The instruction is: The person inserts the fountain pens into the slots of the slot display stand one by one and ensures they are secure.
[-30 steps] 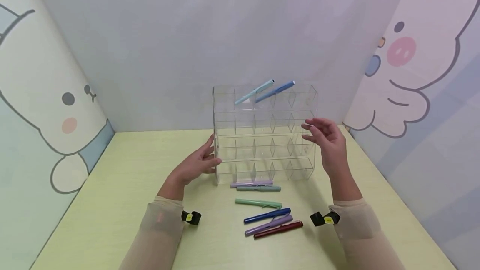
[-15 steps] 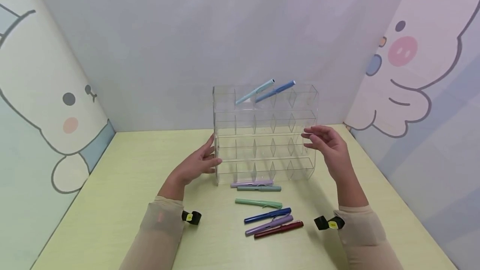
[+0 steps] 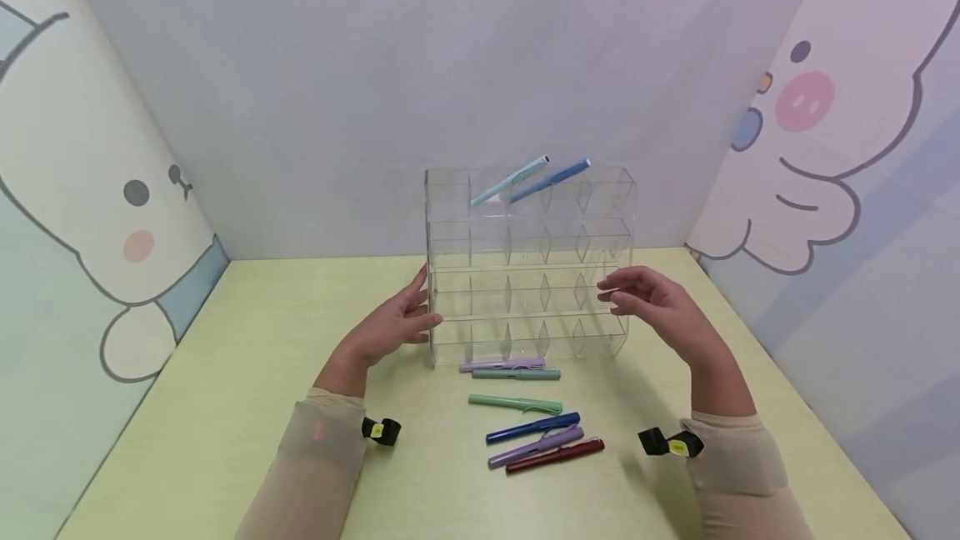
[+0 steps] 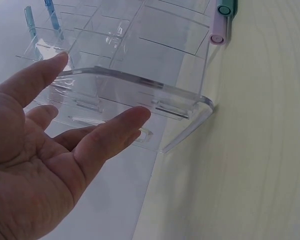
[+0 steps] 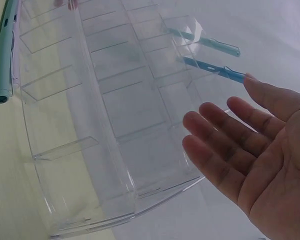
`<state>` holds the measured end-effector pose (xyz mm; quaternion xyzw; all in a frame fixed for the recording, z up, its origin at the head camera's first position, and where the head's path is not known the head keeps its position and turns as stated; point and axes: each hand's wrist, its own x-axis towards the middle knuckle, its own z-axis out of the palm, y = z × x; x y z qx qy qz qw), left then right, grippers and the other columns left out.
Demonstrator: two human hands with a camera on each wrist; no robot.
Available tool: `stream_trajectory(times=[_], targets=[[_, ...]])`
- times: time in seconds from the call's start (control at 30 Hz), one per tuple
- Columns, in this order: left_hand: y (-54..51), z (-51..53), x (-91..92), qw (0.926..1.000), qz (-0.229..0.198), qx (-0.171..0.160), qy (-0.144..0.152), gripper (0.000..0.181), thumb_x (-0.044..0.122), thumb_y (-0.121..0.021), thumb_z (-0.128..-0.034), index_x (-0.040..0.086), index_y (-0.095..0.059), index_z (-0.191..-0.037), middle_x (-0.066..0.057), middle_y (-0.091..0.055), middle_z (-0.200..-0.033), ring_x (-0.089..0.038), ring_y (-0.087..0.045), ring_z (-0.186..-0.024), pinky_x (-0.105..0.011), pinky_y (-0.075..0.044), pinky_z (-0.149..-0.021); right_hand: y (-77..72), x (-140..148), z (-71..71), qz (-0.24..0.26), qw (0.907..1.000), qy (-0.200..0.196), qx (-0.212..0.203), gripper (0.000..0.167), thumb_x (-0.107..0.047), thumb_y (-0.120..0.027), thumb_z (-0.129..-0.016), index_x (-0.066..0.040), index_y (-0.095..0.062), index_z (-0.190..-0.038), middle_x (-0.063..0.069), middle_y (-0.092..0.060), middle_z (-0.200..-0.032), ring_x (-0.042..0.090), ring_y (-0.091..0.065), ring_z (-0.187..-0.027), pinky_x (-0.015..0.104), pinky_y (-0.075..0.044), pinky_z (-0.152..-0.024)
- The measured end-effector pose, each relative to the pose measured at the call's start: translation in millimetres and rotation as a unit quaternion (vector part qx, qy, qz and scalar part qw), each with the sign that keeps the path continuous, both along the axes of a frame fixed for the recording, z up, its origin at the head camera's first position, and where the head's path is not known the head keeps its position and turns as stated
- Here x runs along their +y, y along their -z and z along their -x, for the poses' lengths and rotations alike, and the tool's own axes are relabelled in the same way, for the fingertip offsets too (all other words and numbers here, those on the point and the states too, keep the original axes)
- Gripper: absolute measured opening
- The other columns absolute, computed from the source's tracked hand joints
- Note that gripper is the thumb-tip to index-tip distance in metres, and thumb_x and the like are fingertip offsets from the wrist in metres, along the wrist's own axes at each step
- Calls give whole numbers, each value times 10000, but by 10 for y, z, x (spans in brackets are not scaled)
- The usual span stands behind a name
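The left hand (image 3: 386,330) is holding nothing, fingers spread around the left edge of the clear rack (image 3: 525,269) standing on the counter (image 3: 277,332); the right hand (image 3: 663,311) is hovering empty, loosely bent, near its right. The step is seemingly steadying; the next is requiring two-sided contact.

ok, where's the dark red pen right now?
Head view: the slim dark red pen lies on the pale yellow table, low in the picture, just right of centre. It's the front-most pen, directly in front of the darker purple pen.
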<state>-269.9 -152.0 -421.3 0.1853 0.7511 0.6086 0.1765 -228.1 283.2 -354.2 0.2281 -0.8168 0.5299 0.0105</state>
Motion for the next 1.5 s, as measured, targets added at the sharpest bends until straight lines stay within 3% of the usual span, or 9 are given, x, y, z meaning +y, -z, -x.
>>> stream_trajectory(times=[0.2, 0.47, 0.63, 0.93, 1.13, 1.37, 1.5], targets=[[-3, 3, 3, 10000, -1, 35, 11, 903, 375, -684, -924, 551, -21, -1510, -164, -181, -1625, -340, -478, -1345, -500, -478, -1016, -40, 14, -51, -1234, 9920, 15, -270, 332, -329, -591, -992, -163, -565, -1279, 28, -625, -1250, 176, -634, -1119, 248, -523, -909], [-10, 0, 7, 10000, 10, 80, 49, 912, 358, -668, -939, 496, 5, -1539, -165, -209, -1618, -339, -486, -1339, -506, -478, -1014, -90, -81, -159, -2612, 9644, -205, -362, 335, -430, -622, -954, -233, -590, -1224, -72, -639, -1162, 122, -627, -1063, 360, -527, -883], [-20, -5, 3, 9999, -1, 85, 80, 900, 351, -663, -943, 527, 3, -1522, -161, -213, -1616, -341, -481, -1343, -505, -479, -1014, -97, -179, -212, -2990, 9505, -375, -755, 350, -435, -647, -935, -232, -583, -1213, -80, -649, -1137, 132, -618, -1090, 362, -522, -884], [-26, -2, 0, 10000, -18, 30, 78, 890, 318, -648, -959, 518, 8, -1526, -172, -185, -1622, -339, -467, -1354, -505, -475, -1019, 24, -430, -257, -3555, 9219, -610, -1412, 400, -388, -732, -875, -169, -598, -1182, 41, -644, -1158, 173, -640, -1036, 397, -523, -844], [-17, 7, 5, 9999, -57, 31, 119, 889, 293, -631, -973, 473, 24, -1546, -157, -172, -1629, -343, -452, -1365, -509, -472, -1020, 118, -599, -296, -3885, 9091, -585, -1385, 351, -303, -772, -847, -147, -627, -1125, 6, -659, -1077, 171, -624, -985, 410, -515, -820], [-14, 7, -1, 9999, -50, 15, 117, 891, 312, -637, -967, 481, 23, -1540, -161, -144, -1634, -337, -449, -1368, -504, -474, -1019, 232, -791, -343, -4563, 8780, -475, -1366, 304, -302, -807, -797, -146, -646, -1003, -62, -613, -886, 141, -556, -801, 378, -482, -709], [-16, 12, -2, 9999, -34, 10, 128, 903, 346, -649, -953, 493, 28, -1533, -162, -149, -1633, -334, -457, -1363, -499, -478, -1015, 273, -851, -336, -4662, 8729, -431, -1376, 282, -287, -788, -812, -141, -640, -1002, -47, -614, -861, 146, -552, -776, 382, -478, -691]])
